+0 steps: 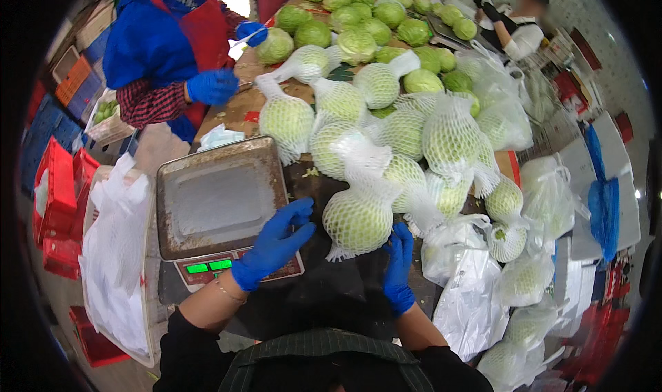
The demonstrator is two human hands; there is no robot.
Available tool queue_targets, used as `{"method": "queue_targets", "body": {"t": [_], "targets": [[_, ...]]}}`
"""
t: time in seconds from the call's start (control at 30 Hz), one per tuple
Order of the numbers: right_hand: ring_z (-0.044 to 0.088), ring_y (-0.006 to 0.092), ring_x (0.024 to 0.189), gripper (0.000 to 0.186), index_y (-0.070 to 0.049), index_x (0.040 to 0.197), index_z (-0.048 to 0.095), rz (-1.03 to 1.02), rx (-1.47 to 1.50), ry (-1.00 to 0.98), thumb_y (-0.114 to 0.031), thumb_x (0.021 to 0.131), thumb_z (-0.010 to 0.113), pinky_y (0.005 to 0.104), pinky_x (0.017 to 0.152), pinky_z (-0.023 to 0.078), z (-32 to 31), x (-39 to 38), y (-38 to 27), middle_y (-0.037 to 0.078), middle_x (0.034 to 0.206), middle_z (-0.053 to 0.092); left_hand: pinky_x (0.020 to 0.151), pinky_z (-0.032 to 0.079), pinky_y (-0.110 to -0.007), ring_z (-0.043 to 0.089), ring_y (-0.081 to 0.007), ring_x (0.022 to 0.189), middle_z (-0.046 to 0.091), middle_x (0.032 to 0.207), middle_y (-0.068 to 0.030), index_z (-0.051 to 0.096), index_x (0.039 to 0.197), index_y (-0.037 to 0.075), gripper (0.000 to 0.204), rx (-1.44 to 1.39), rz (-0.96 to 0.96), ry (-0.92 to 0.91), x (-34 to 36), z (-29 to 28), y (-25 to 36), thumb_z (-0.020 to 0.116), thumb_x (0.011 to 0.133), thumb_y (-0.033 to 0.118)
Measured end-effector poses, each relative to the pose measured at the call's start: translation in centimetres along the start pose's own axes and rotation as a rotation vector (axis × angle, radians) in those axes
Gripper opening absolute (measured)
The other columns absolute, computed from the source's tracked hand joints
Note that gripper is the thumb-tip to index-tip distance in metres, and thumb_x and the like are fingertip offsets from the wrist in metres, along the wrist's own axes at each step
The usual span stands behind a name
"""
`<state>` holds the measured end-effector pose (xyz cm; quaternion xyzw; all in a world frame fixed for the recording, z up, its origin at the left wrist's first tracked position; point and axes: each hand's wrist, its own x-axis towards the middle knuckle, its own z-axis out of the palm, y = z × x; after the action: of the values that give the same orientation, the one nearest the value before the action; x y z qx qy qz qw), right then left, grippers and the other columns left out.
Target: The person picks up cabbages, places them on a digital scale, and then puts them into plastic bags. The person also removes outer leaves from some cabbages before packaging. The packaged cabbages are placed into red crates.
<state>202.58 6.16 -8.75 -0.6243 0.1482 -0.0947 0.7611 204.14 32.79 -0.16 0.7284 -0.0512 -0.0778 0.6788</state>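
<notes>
A pale green cabbage in a white foam net lies at the near edge of a pile of netted cabbages. My left hand, in a blue glove, is left of it with fingers apart and nothing in them. It hovers over the front right corner of a weighing scale with a bare metal pan and a lit green display. Gloved in blue too, my right hand is just right of the same cabbage, fingers stretched out; whether they touch the net I cannot tell. Behind it sit more netted cabbages.
Loose cabbages cover the table's far end. A person in a red apron works at the far left, another person at the far right. White plastic bags lie at right; a tub of white nets stands at left.
</notes>
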Motion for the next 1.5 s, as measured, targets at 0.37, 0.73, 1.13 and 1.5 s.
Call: {"method": "queue_targets", "body": {"t": [0.37, 0.73, 1.13, 1.5], "targets": [[0.039, 0.0227, 0.126, 0.057, -0.002, 0.141, 0.035, -0.071, 0.001, -0.182, -0.020, 0.091, 0.058, 0.0352, 0.107, 0.030, 1.7, -1.3, -1.1, 0.012, 0.137, 0.043, 0.107, 0.031, -0.041, 0.036, -0.0321, 0.130, 0.034, 0.141, -0.0232, 0.019, 0.143, -0.004, 0.084, 0.189, 0.198, 0.178, 0.7, 9.7, -6.6, 0.069, 0.083, 0.024], [0.046, 0.0336, 0.121, 0.050, -0.007, 0.128, 0.053, -0.432, -0.485, -0.284, -0.020, 0.082, 0.068, 0.0396, 0.102, 0.037, 0.6, 0.1, -3.3, 0.019, 0.132, 0.047, 0.100, 0.041, -0.035, 0.040, -0.0250, 0.127, 0.033, 0.144, -0.0122, 0.012, 0.149, 0.010, 0.070, -0.535, -0.182, 0.087, -3.9, 10.7, -3.6, 0.052, 0.092, 0.010], [0.054, 0.0271, 0.108, 0.040, -0.008, 0.124, 0.054, -0.383, -0.390, -0.116, -0.011, 0.085, 0.062, 0.0363, 0.094, 0.043, -5.3, -6.1, -4.2, 0.013, 0.114, 0.055, 0.108, 0.028, -0.052, 0.025, -0.0470, 0.135, 0.021, 0.149, -0.0245, 0.031, 0.145, 0.016, 0.084, 1.139, 0.779, 0.113, 5.6, 12.3, -7.3, 0.074, 0.074, 0.031], [0.060, 0.0215, 0.100, 0.040, -0.006, 0.122, 0.055, -0.114, -0.769, 0.476, -0.013, 0.085, 0.067, 0.0336, 0.087, 0.048, -22.2, -24.6, -6.1, 0.012, 0.110, 0.061, 0.111, 0.021, -0.050, 0.023, -0.0442, 0.135, 0.023, 0.148, -0.0274, 0.032, 0.145, 0.010, 0.081, 1.028, 0.716, 0.106, 0.3, 13.4, -5.6, 0.070, 0.074, 0.020]]}}
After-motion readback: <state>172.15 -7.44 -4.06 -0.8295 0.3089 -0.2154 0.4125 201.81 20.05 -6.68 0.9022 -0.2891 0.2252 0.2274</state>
